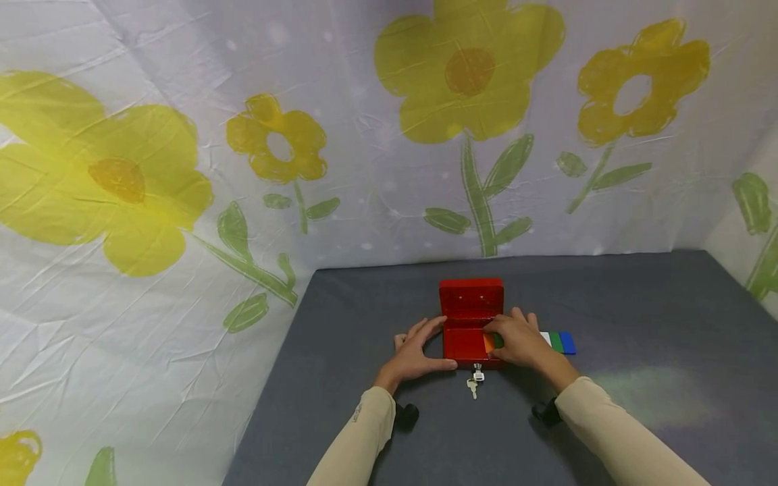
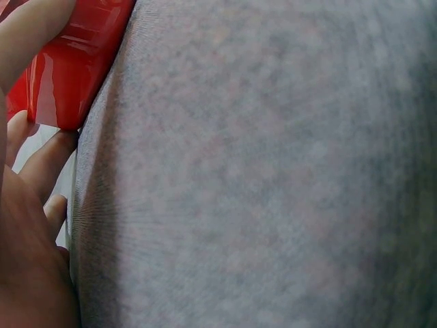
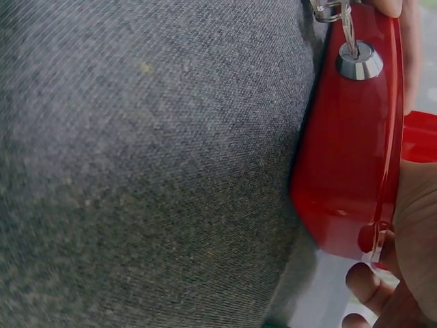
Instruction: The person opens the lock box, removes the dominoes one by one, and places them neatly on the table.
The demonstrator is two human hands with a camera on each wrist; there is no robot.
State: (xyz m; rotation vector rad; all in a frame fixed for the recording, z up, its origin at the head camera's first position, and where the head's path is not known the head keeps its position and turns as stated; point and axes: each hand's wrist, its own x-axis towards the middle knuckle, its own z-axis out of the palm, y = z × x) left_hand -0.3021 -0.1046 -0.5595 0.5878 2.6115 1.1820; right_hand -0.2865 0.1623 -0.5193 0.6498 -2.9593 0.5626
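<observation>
A red metal cash box (image 1: 464, 341) stands with its lid (image 1: 471, 297) raised. My left hand (image 1: 416, 354) holds its left side, thumb at the front corner and fingers toward the hinge; the left wrist view shows fingertips right at the red wall (image 2: 65, 82). Over the right half of the box, my right hand (image 1: 519, 341) pinches an orange and green flat piece (image 1: 489, 343) between thumb and fingers, most of it hidden by the hand. In the right wrist view, a key sits in the silver lock (image 3: 360, 63) on the front wall.
Flat white, green and blue pieces (image 1: 559, 342) lie in a row on the table to the right of the box. A second key (image 1: 473, 387) hangs from the lock toward me. The grey cloth-covered table (image 1: 608, 290) ends at a flower-printed curtain (image 1: 377, 135).
</observation>
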